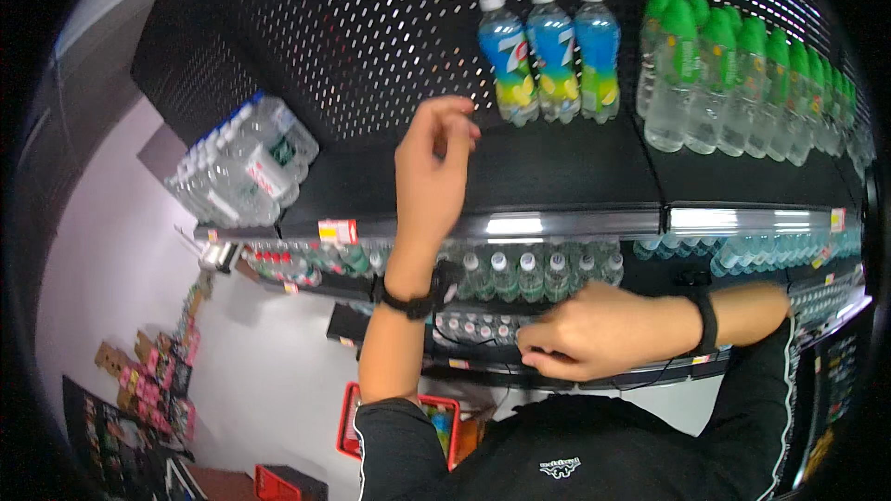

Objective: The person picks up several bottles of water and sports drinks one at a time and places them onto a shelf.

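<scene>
My left hand (436, 148) is raised over the upper black shelf (575, 167), its fingers loosely bent with gaps between them and nothing visible in them. Just to its right stand three upright soda bottles (554, 65) with white caps and blue, green and yellow labels. They are apart from my hand. Lower down and nearer my body, my right hand (594, 329) is curled closed in front of the lower shelves, with nothing seen in it. Its inner palm is hidden.
Green-capped clear bottles (719, 83) stand in rows at the right. Clear bottles (246, 162) with blue caps fill the left end. More bottles (529, 274) line the lower shelf. A red basket (349, 422) is on the floor, with stacked boxes (158, 371) farther left.
</scene>
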Demonstrator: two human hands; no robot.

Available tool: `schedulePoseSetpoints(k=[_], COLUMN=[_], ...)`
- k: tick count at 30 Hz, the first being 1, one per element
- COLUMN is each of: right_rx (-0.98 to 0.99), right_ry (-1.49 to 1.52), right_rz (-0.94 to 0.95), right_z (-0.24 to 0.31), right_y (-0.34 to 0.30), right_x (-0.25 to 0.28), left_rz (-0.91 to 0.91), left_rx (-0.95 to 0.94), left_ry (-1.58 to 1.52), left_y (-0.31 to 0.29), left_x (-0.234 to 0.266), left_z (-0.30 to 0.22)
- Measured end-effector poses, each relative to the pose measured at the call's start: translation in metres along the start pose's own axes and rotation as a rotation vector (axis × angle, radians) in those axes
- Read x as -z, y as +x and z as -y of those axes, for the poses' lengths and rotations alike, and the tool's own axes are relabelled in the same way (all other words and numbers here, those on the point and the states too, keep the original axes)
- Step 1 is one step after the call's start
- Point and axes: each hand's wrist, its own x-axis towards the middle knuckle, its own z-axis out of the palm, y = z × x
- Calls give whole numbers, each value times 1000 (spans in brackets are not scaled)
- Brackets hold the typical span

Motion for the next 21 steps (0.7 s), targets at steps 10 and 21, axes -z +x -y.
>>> schedulePoseSetpoints(k=[10,21], right_rx=[-279,-12], right_ry=[619,434], right_rz=[280,865], right_z=[-77,-58], right_y=[50,126], right_x=[-228,-390], left_rz=[146,-590], left_rx=[768,1497], left_ry=[2,496], left_y=[-305,-659], left_x=[75,143], left_z=[-10,87])
